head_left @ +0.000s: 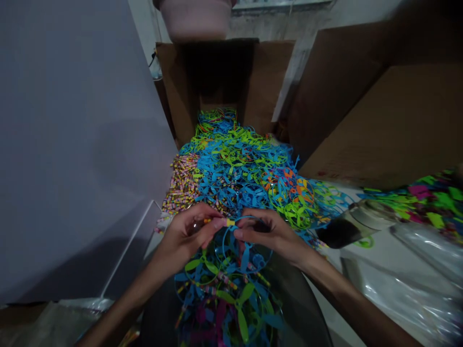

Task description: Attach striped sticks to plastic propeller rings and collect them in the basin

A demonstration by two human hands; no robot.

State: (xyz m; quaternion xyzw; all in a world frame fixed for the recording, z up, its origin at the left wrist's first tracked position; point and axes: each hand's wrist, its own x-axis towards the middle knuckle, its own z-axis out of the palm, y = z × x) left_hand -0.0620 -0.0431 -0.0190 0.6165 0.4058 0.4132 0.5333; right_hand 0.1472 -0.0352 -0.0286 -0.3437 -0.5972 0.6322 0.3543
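My left hand (193,231) pinches a short striped stick with a yellow end (230,222) between thumb and fingers. My right hand (271,233) pinches the rim of a blue ringed propeller (245,259), whose edge meets the stick's yellow end. Below both hands, a dark tub (307,308) holds a jumble of blue and green propellers and striped sticks, among them a green propeller (240,308). Just beyond my hands spreads a large heap of blue, green and orange ringed propellers (246,168). A pile of similar striped sticks (183,180) lies left of that heap.
A cardboard box (273,72) opens toward me behind the heap, under a pink basin (195,19). At right are another carton (390,125), a transparent container (356,221), clear plastic bags (401,299) and bright coloured pieces (434,197). A grey panel (79,135) stands left.
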